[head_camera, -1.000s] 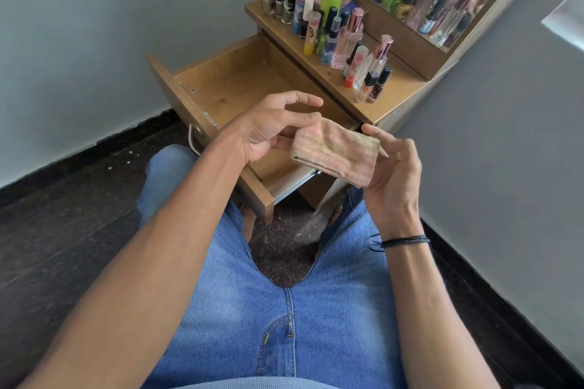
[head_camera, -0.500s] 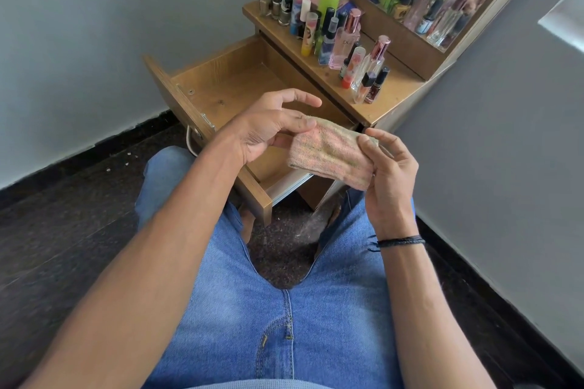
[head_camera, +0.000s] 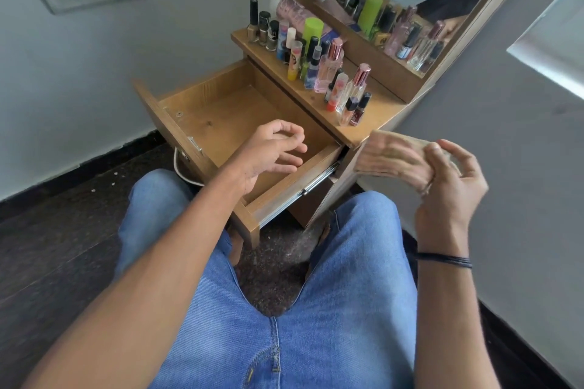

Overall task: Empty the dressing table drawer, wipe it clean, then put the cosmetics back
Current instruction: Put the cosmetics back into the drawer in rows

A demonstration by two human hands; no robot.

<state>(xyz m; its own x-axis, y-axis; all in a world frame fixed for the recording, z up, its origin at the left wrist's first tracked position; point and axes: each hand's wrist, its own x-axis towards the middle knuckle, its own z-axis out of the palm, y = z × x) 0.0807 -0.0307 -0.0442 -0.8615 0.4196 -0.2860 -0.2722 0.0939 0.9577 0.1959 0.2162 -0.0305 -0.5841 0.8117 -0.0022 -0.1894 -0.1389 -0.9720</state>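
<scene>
Since the earlier frames the two hands have parted: the left hand (head_camera: 271,151) has let go of the folded pink-and-beige woven cloth (head_camera: 388,155), and the right hand (head_camera: 448,177) has carried it off to the right, away from the drawer. The pulled-out light-brown wooden drawer (head_camera: 177,133) shows a bare floor, so emptying appears done and wiping is judged to be the step in hand. It stands far out on its metal runner; heavy downward pressure during wiping could strain that runner or rack the drawer. The light-brown wooden counter (head_camera: 382,110) above it carries the upright row of small glass and plastic cosmetic bottles (head_camera: 316,69), packed closely and running to the near corner. The cloth, motion-blurred and gripped at one end by the right hand's curled fingers and thumb, hangs just beside that corner. A careless swing back could clip the dark red nail-varnish bottle (head_camera: 360,109) and topple its neighbours in turn, possibly into the drawer or onto the floor. The left hand hovers over the drawer, fingers loosely curled, holding nothing.
</scene>
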